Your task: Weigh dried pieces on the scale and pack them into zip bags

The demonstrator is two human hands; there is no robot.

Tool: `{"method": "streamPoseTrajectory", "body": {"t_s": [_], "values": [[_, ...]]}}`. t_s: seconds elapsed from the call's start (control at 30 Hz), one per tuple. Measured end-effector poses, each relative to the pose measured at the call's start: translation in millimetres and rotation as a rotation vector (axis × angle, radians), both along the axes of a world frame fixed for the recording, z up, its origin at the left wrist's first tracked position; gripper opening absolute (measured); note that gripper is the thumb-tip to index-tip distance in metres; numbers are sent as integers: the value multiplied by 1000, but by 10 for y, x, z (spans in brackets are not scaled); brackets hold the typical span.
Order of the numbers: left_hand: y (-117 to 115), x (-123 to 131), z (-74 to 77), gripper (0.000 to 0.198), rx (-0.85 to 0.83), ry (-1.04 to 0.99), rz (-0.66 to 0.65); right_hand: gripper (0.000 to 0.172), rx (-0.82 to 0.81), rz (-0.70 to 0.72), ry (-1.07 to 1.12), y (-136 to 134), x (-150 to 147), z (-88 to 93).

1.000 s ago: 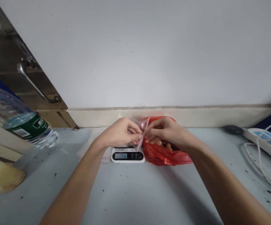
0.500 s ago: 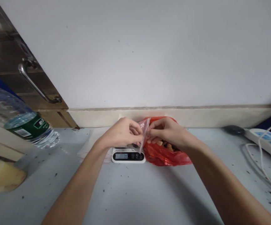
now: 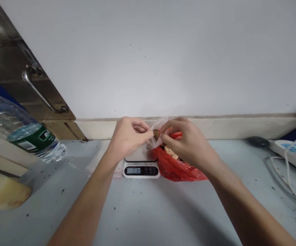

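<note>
Between my hands hangs a small clear plastic zip bag [image 3: 151, 142] with some brownish pieces showing through it. My left hand [image 3: 132, 136] pinches its left edge between thumb and fingers. On the other side my right hand [image 3: 185, 136], slightly blurred, pinches the bag near its top. Below is a white digital kitchen scale [image 3: 142, 171], its display lit and reading what looks like 79. A red plastic bag [image 3: 180, 171] lies open right of the scale, partly under my right hand, with pale brown dried slices [image 3: 170, 152] inside.
Left of the scale lies a stack of flat clear bags [image 3: 99, 159]. A large water bottle [image 3: 32, 136] and a yellowish object [image 3: 6, 194] are at far left. A white power strip [image 3: 291, 150] with a cable sits at right; a wall [image 3: 163, 68] rises behind.
Both hands have lifted the clear bag up and away from the scale, toward the wall. More of the scale's platform now shows. The bag has tilted between my fingers.
</note>
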State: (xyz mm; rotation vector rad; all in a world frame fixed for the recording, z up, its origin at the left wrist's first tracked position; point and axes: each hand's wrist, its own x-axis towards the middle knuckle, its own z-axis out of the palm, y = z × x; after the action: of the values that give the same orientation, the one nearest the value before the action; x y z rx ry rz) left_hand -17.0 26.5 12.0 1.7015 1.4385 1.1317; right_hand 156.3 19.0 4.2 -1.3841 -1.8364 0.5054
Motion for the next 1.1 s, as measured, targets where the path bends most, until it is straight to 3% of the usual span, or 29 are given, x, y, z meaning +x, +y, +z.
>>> {"method": "streamPoseTrajectory", "body": {"t_s": [0.1,0.2,0.27,0.33,0.4,0.5,0.6,0.77,0.93,1.03,1.1], "values": [[-51,89,-17,10,54,-2,-101,17,-65,0,-110,-30,-27,-46],[-53,81,-25,10,84,-3,-224,8,-153,-43,-180,-11,24,-84],[-9,32,-46,9,164,-25,-187,40,-199,10,-175,22,103,-93],[57,-34,-84,18,221,-62,-36,76,-191,97,-139,62,210,-86],[121,-98,-130,37,100,-116,64,93,-138,182,-96,105,331,-67],[170,-146,-179,57,-241,-289,-19,103,-124,302,-55,160,513,-32],[177,-125,-189,65,-340,-478,-101,109,-167,369,-47,198,694,-3],[224,-23,-184,64,-210,-564,-98,105,-273,376,-120,210,1016,54],[289,112,-189,46,-10,-557,-8,54,-449,447,-323,140,1280,195],[279,209,-184,40,119,-484,-33,49,-481,426,-384,137,1355,232],[251,272,-167,37,207,-430,-56,48,-405,328,-366,172,1367,210]]}}
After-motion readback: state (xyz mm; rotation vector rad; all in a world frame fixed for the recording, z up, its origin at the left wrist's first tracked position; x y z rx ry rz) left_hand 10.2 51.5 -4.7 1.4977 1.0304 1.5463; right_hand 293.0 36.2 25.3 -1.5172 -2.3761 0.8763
